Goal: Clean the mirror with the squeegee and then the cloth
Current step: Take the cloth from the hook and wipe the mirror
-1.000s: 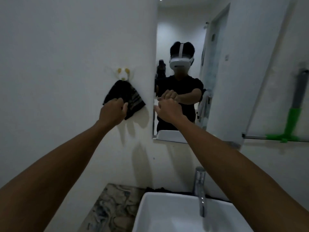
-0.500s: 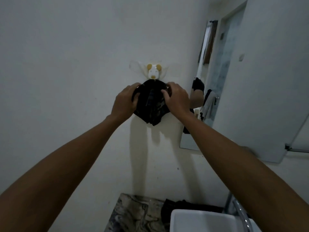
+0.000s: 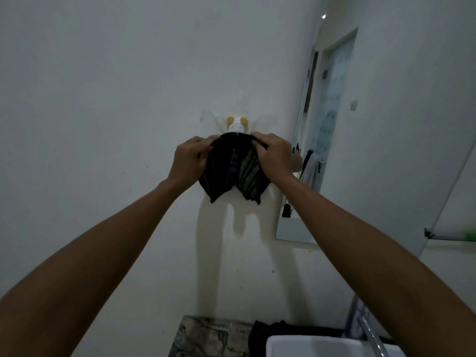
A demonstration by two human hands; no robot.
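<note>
A dark striped cloth (image 3: 235,173) hangs against the white wall just below a small white hook with two yellow ears (image 3: 237,124). My left hand (image 3: 189,161) grips the cloth's upper left edge and my right hand (image 3: 275,158) grips its upper right edge, spreading the top between them. The mirror (image 3: 332,124) is seen edge-on to the right of the cloth. A green bit of the squeegee (image 3: 470,237) shows at the far right edge, on a metal rail.
A white basin (image 3: 316,347) with a chrome tap (image 3: 371,336) sits at the bottom right. Left of it is a marbled counter (image 3: 206,338) with a dark item (image 3: 260,333) lying on it. A rail (image 3: 443,237) juts from the right wall.
The view has swung left from the mirror to the hook. My right hand came across to the cloth, and both hands have spread its top edge wider below the hook.
</note>
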